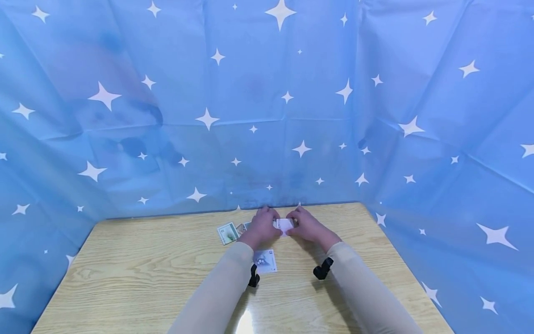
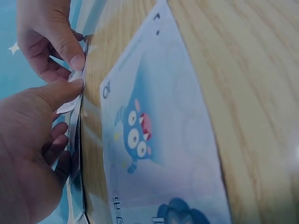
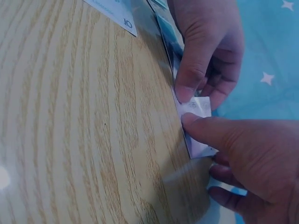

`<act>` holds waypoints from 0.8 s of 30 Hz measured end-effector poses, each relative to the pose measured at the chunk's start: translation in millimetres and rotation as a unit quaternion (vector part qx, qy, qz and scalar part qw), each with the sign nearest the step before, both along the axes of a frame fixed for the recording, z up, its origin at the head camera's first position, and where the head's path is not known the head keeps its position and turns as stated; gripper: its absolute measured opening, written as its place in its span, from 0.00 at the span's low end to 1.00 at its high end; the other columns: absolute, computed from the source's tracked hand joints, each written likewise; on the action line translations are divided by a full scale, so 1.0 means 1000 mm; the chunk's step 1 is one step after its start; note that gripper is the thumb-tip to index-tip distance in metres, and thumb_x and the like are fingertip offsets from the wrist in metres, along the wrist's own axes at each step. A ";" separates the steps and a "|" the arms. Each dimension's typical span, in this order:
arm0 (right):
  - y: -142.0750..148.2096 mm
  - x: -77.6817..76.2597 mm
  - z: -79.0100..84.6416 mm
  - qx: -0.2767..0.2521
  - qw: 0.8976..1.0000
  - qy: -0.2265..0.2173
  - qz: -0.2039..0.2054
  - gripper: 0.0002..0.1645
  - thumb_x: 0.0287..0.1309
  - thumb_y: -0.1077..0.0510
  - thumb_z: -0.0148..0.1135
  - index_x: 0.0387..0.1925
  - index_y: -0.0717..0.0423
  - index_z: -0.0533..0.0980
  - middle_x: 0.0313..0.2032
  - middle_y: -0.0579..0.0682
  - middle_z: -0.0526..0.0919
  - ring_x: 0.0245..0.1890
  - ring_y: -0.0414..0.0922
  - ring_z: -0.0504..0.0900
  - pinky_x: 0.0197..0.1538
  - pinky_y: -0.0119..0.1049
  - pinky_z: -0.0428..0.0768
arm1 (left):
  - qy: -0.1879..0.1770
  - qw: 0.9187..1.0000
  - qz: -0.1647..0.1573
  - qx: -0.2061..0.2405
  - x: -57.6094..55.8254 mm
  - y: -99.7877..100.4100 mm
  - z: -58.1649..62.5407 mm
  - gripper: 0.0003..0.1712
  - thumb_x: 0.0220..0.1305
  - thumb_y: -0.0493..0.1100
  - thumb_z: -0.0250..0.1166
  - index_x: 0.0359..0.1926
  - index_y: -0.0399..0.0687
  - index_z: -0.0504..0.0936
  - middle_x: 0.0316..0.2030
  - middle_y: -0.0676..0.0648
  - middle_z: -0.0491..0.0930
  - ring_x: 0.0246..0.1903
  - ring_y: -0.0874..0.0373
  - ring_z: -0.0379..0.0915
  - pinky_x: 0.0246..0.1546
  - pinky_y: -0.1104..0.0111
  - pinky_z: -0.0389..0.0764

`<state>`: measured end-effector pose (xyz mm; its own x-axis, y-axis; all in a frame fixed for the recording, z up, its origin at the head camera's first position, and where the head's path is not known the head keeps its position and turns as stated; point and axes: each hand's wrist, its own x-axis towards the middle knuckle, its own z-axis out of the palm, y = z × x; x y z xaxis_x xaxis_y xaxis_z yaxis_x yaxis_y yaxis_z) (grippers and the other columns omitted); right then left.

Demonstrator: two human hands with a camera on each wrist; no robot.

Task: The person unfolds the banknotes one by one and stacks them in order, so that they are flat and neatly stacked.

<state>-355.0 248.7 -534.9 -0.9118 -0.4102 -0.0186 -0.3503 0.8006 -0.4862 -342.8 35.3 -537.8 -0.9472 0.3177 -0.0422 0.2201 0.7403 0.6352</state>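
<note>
A table (image 1: pixel 137 278) with a pale wood look is marked with wavy lines, and a bright shine (image 1: pixel 244 322) is seen low in the head view. Paper notes are laid toward its far side. A green note (image 1: pixel 227 233) is set furthest left, tilted. Just beside it, a brown note (image 1: pixel 240 229) is partly hidden. Further right, a pink note (image 1: pixel 285 225) is seen; whether it is lying flat cannot be told. A blue note (image 1: pixel 265 261) is placed nearer the front, with a three-eyed monster (image 2: pixel 135 135) printed on it.
</note>
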 end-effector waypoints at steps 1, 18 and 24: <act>0.000 0.000 0.000 -0.002 1.000 0.001 -0.001 0.27 0.65 0.56 0.82 0.61 0.60 0.83 0.57 0.56 0.79 0.57 0.53 0.80 0.60 0.51 0.82 | 0.005 1.000 -0.003 0.000 0.000 0.000 0.000 0.27 0.71 0.49 0.79 0.66 0.51 0.83 0.63 0.48 0.75 0.63 0.49 0.72 0.68 0.50 0.78; 0.003 0.001 -0.004 -0.074 0.997 -0.016 -0.027 0.26 0.62 0.59 0.84 0.59 0.59 0.82 0.50 0.55 0.76 0.46 0.49 0.77 0.52 0.48 0.80 | 0.017 1.000 -0.011 0.000 0.001 0.002 0.000 0.21 0.73 0.46 0.77 0.61 0.56 0.81 0.57 0.51 0.81 0.57 0.54 0.74 0.64 0.55 0.80; 0.001 0.003 -0.009 -0.101 0.994 -0.003 -0.053 0.12 0.66 0.64 0.78 0.47 0.56 0.83 0.45 0.51 0.80 0.43 0.46 0.79 0.50 0.45 0.82 | 0.021 1.000 -0.012 0.009 0.002 0.004 -0.003 0.21 0.72 0.45 0.78 0.62 0.55 0.82 0.55 0.51 0.81 0.56 0.55 0.76 0.62 0.57 0.81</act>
<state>-352.5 249.8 -544.3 -0.9502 -0.3080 0.0485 -0.2659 0.7192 -0.6419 -341.1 39.1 -540.9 -0.9403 0.3404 0.0031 0.2641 0.7237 0.6376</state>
